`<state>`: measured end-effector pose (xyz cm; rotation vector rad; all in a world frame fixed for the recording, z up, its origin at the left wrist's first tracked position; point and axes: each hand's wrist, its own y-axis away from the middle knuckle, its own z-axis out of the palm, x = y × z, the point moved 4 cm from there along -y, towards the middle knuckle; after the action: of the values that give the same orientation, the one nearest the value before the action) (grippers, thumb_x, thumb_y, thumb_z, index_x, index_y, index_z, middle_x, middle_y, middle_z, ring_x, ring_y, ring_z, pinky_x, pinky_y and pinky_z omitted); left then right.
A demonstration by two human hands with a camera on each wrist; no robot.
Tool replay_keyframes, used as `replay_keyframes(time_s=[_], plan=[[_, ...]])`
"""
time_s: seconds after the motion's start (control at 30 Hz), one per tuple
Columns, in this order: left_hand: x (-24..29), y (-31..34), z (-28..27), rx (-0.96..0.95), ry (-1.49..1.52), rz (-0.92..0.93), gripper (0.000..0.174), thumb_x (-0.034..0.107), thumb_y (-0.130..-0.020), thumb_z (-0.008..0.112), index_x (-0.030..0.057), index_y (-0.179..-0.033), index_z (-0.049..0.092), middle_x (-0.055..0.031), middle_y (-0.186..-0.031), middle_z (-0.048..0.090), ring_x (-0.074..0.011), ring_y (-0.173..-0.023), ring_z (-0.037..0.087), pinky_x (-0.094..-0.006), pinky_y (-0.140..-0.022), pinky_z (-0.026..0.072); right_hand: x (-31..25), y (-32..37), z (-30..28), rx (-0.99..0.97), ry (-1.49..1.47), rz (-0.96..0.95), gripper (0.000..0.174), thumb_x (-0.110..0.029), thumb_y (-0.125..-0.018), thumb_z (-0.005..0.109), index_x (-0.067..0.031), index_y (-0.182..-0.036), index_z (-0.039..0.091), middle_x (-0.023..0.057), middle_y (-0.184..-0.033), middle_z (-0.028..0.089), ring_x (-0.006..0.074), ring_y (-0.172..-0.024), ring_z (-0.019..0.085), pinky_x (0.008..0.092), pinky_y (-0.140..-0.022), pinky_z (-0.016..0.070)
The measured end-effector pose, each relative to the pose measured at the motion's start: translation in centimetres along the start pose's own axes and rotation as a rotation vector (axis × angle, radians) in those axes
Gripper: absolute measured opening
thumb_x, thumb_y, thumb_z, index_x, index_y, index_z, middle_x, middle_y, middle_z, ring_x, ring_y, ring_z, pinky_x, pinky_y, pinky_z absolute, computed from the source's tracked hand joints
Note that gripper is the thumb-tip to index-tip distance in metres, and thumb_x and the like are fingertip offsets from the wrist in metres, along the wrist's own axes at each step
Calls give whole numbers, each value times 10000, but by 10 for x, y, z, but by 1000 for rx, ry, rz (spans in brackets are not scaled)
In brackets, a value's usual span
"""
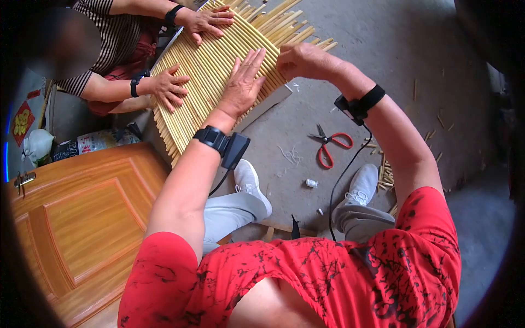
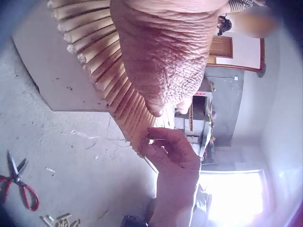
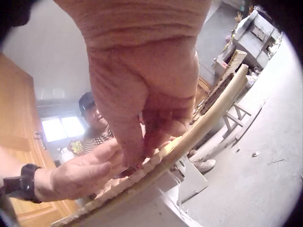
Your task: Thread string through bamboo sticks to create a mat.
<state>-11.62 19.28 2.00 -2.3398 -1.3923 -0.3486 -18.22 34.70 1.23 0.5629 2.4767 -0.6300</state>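
Observation:
A mat of thin yellow sticks (image 1: pixel 205 71), laid side by side, slants across the upper middle of the head view. My left hand (image 1: pixel 243 85) lies flat on it, fingers straight and pointing up toward its far edge. At the mat's right corner my right hand (image 1: pixel 306 61) has its fingers bent down. The left wrist view shows the right hand (image 2: pixel 173 153) with thumb and finger pinched at the edge of the stick mat (image 2: pixel 102 54), a thin pale strand beside them. In the right wrist view its fingertips (image 3: pixel 135 161) meet the mat's edge, partly hidden.
Another person's two hands (image 1: pixel 205 23) (image 1: pixel 168 88) rest on the mat's far left part. Loose sticks (image 1: pixel 284 22) jut out beyond it. Red-handled scissors (image 1: pixel 326 143), a white scrap (image 1: pixel 311 183) and cut stick pieces (image 1: pixel 386 176) lie on the floor. A wooden door panel (image 1: pixel 87 218) stands left.

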Motion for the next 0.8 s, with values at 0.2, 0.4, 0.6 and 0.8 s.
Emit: replay_keyframes(time_s=[0.2,0.4,0.6,0.8], plan=[[-7,-3,23,-21,-242,31,452,276,-875,466,196,-1313,384,-111,-1374,317,-280,-1291,265,-488,-1053,147,-5,4,7,64,-70,4,125,-119,-640,643,-89,-760,621,95,-770,572,283,-738,585,373,-657,465],[-4,-5,24,5,-270,22,455,327,-872,462,236,-1312,386,-127,-1359,333,-293,-1280,281,-494,-1045,175,-12,8,12,211,131,-227,106,-75,-653,605,-52,-755,586,85,-782,554,260,-788,558,343,-664,481],[0,-5,23,53,-286,52,436,298,-869,481,209,-1290,412,-131,-1340,364,-295,-1272,297,-504,-1034,191,-13,13,20,371,230,-231,106,-71,-620,589,-40,-716,557,75,-751,541,239,-751,531,328,-674,478],[17,-14,22,60,-321,-8,642,471,-687,677,121,-1191,488,-162,-1300,412,-297,-1239,356,-514,-1019,218,-6,10,11,175,41,-126,129,-101,-667,633,-54,-774,579,80,-783,565,261,-769,582,339,-674,487]])
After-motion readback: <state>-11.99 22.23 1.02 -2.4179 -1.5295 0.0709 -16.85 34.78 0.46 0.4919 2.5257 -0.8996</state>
